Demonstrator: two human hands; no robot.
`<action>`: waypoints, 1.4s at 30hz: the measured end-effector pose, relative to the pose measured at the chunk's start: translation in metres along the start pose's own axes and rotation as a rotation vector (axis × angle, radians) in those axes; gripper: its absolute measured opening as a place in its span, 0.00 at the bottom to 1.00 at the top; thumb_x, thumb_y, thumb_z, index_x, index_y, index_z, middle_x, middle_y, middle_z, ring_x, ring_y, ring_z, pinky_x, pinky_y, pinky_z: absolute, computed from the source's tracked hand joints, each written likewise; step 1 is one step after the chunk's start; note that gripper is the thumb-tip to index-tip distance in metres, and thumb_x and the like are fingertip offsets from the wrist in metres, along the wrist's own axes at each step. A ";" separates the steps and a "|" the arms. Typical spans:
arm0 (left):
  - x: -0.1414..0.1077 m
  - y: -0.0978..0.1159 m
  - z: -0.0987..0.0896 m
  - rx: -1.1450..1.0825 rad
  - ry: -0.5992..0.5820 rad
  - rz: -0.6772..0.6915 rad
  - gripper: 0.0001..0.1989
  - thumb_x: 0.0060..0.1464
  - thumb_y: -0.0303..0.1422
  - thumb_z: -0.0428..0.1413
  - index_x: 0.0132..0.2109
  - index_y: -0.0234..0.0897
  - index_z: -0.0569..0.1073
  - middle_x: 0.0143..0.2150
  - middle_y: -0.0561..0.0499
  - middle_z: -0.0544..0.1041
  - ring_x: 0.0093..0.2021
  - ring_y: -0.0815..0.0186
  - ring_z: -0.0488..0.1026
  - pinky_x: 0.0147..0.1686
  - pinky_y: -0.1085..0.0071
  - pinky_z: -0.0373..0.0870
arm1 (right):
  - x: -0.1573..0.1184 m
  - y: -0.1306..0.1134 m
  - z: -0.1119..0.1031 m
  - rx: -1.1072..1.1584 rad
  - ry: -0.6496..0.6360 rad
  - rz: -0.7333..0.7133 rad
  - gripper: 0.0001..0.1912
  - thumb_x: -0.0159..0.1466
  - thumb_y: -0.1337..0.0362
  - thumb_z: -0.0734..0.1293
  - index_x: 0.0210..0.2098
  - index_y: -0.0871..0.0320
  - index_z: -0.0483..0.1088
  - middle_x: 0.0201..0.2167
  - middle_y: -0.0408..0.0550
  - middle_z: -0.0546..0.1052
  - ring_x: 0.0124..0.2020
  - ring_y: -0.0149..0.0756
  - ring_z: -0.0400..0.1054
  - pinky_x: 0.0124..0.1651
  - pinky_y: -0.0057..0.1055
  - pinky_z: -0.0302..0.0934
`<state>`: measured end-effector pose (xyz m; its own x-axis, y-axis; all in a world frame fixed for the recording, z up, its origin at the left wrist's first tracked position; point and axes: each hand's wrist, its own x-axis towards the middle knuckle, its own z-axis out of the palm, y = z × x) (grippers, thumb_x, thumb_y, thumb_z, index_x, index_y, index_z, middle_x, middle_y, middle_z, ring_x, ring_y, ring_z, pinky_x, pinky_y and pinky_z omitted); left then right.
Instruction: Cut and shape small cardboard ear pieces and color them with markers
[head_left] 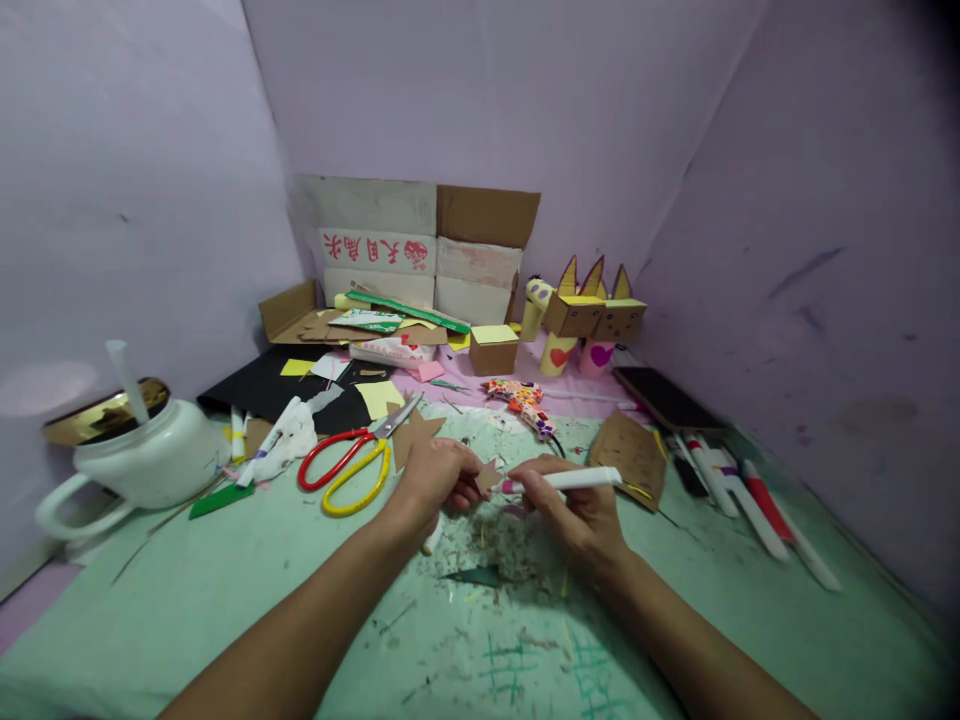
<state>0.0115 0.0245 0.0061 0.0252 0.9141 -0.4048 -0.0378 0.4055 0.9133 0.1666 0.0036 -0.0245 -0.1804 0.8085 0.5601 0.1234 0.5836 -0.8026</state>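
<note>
Pinched in the fingers of my left hand (442, 472) is a small brown cardboard piece (490, 474) with pointed edges. My right hand (574, 510) grips a white marker (581, 478), its purple tip end at the cardboard piece. Whether the tip touches it is too small to tell. Left of my left hand lie scissors (356, 460) with one red and one yellow handle, blades partly over a pointed cardboard scrap (411, 432). A flower-patterned glue gun (523, 402) rests beyond my hands. To the right of my right hand is a brown cardboard piece (628, 455).
A white mug (154, 455) with a gold lid stands at left. Cardboard animal figures (577, 315) and a small box (493, 352) stand at the back before an opened carton (379, 250). Several markers (750, 500) and a dark phone (667, 398) lie at right.
</note>
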 end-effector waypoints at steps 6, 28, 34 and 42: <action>0.001 -0.001 0.001 0.003 -0.011 0.004 0.03 0.33 0.23 0.50 0.17 0.32 0.66 0.10 0.52 0.67 0.11 0.71 0.64 0.10 0.79 0.55 | -0.003 0.003 0.000 -0.004 -0.077 -0.014 0.08 0.62 0.67 0.62 0.33 0.58 0.74 0.25 0.46 0.74 0.24 0.31 0.67 0.27 0.27 0.61; 0.007 -0.008 -0.003 0.067 -0.079 0.018 0.03 0.34 0.25 0.51 0.18 0.32 0.67 0.11 0.52 0.68 0.11 0.73 0.63 0.11 0.79 0.56 | -0.002 -0.001 0.001 -0.010 -0.090 -0.017 0.10 0.62 0.66 0.62 0.28 0.59 0.73 0.21 0.44 0.72 0.22 0.29 0.65 0.24 0.25 0.58; 0.007 -0.006 -0.005 0.077 -0.095 0.029 0.02 0.34 0.26 0.52 0.19 0.33 0.68 0.12 0.51 0.70 0.11 0.72 0.63 0.12 0.79 0.56 | -0.001 -0.003 0.001 0.097 0.038 0.120 0.14 0.62 0.61 0.62 0.24 0.60 0.72 0.15 0.41 0.68 0.17 0.27 0.61 0.21 0.25 0.56; 0.001 0.003 -0.007 0.101 -0.210 0.167 0.03 0.30 0.26 0.55 0.20 0.32 0.71 0.13 0.55 0.68 0.15 0.74 0.62 0.16 0.78 0.54 | 0.015 -0.009 0.001 0.357 0.120 0.576 0.15 0.50 0.63 0.70 0.37 0.57 0.68 0.27 0.43 0.75 0.26 0.33 0.69 0.28 0.29 0.64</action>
<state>0.0041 0.0264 0.0078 0.2342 0.9421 -0.2399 0.0409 0.2370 0.9707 0.1621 0.0106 -0.0088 -0.0710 0.9971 0.0263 -0.1654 0.0143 -0.9861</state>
